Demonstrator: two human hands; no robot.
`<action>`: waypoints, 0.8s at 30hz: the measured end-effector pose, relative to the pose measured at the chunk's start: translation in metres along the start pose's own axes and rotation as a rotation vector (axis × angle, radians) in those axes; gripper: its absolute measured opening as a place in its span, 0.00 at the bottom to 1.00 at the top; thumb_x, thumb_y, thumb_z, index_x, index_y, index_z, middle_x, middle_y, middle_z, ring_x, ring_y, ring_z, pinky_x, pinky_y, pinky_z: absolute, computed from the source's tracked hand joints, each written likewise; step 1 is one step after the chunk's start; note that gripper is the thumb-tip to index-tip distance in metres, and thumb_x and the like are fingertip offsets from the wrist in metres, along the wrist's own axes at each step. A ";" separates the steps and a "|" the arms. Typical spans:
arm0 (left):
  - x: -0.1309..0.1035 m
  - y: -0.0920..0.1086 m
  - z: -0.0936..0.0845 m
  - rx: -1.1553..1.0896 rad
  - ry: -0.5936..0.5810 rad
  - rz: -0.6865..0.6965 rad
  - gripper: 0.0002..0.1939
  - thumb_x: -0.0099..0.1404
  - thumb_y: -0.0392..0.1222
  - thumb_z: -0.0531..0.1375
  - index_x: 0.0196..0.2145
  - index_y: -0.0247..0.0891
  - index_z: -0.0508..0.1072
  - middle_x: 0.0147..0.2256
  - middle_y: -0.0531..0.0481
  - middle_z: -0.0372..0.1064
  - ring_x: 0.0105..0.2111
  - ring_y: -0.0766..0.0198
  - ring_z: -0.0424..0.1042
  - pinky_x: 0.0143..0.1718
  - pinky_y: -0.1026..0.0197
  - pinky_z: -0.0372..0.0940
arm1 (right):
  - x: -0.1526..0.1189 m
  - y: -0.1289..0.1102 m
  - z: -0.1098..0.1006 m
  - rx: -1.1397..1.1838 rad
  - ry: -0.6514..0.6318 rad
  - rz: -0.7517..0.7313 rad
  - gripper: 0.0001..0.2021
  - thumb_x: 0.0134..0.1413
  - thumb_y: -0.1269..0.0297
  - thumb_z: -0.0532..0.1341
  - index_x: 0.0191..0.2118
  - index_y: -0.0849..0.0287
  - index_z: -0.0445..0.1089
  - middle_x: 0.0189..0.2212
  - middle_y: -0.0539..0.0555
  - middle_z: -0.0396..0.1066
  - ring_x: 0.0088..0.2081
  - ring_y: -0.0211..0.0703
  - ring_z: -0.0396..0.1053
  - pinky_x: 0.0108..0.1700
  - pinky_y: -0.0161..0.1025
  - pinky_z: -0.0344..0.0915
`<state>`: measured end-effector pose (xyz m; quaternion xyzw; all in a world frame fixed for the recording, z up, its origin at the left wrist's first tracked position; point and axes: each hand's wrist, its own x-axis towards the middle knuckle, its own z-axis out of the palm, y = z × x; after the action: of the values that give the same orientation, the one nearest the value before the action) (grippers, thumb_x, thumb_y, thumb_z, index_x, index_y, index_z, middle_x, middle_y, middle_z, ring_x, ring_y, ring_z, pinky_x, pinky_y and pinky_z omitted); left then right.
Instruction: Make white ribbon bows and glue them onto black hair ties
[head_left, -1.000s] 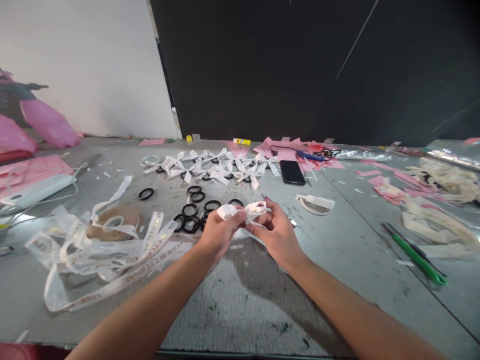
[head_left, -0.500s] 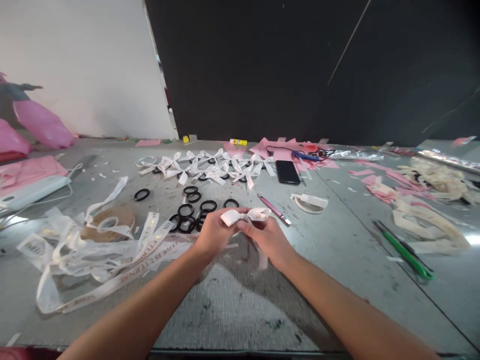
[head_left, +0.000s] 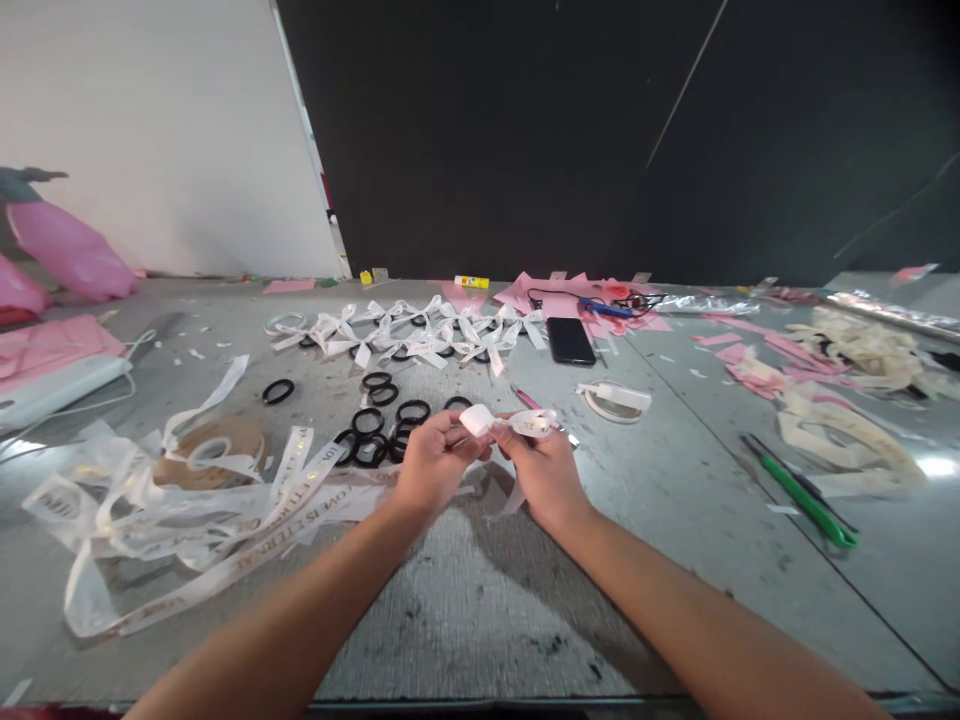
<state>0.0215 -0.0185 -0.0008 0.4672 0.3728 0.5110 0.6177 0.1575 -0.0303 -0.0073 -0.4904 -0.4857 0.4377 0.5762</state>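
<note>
A white printed ribbon bow [head_left: 534, 424] is pinched between both hands above the grey table, one loop to each side and a tail hanging below. My left hand [head_left: 431, 470] is closed on its left side. My right hand [head_left: 550, 475] grips it near the middle and right loop, thumb pointing inward. Whether a black ring is inside the bow is hidden by the fingers. Just beyond my left hand lie several black hair ties [head_left: 369, 435]. Farther back, a group of finished white bows on black ties [head_left: 420, 335] is spread out.
Loose printed ribbon [head_left: 217, 575] and a ribbon roll [head_left: 172, 470] lie at left. A pink tweezer-like tool [head_left: 525, 397], a phone [head_left: 571, 341] and a white ribbon-tipped coil [head_left: 616, 401] sit beyond my right hand. Green-handled scissors or snips [head_left: 806, 500] lie at right.
Both hands stay on the bow. My left fingers have shifted around its left loop, which now looks more bunched, and the right loop is turned outward. The view has drifted slightly.
</note>
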 end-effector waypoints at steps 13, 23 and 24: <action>-0.004 -0.003 0.005 0.003 0.069 -0.070 0.16 0.50 0.43 0.70 0.36 0.34 0.77 0.26 0.48 0.77 0.26 0.65 0.73 0.32 0.63 0.66 | 0.002 0.014 0.003 0.008 0.120 -0.011 0.13 0.53 0.53 0.64 0.33 0.59 0.74 0.24 0.49 0.67 0.26 0.40 0.62 0.30 0.37 0.60; -0.005 -0.003 0.001 0.111 0.033 -0.069 0.11 0.53 0.39 0.67 0.36 0.34 0.78 0.28 0.46 0.78 0.28 0.62 0.75 0.32 0.60 0.68 | 0.004 0.023 -0.002 -0.012 0.164 -0.029 0.15 0.55 0.52 0.63 0.27 0.58 0.68 0.22 0.48 0.65 0.26 0.39 0.62 0.29 0.36 0.58; -0.005 -0.004 0.000 0.133 0.020 -0.060 0.11 0.54 0.38 0.67 0.36 0.34 0.78 0.28 0.46 0.78 0.28 0.61 0.75 0.33 0.60 0.68 | 0.003 0.022 -0.002 -0.011 0.160 -0.026 0.14 0.55 0.52 0.63 0.29 0.58 0.70 0.22 0.48 0.66 0.26 0.39 0.62 0.30 0.36 0.59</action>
<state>0.0219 -0.0235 -0.0042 0.4908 0.4260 0.4709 0.5966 0.1598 -0.0244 -0.0285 -0.5207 -0.4466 0.3868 0.6163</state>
